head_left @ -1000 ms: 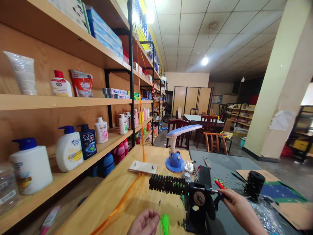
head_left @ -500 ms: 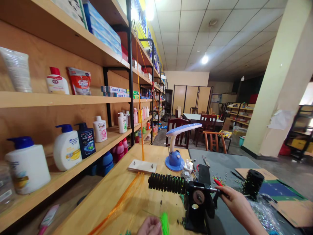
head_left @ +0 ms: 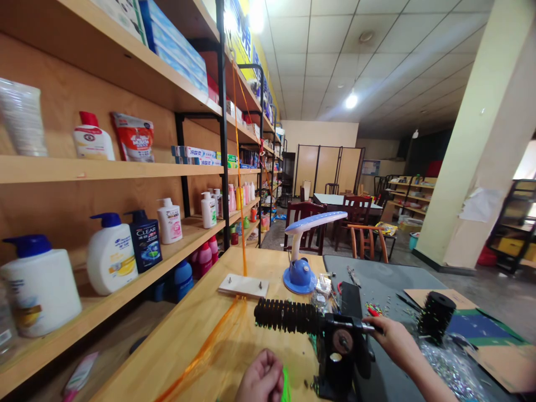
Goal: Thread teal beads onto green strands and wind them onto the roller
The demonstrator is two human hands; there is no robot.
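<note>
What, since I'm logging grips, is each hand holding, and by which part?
Right hand: the crank, apparently by its outer end. Left hand: closed; its contents cannot be told.

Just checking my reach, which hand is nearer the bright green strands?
Left. Your left hand is right beside the green strands; your right hand is farther off, on the other side of the black machine.

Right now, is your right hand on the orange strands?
No, the right hand is at the handle of the black machine, well apart from the orange strands.
</note>
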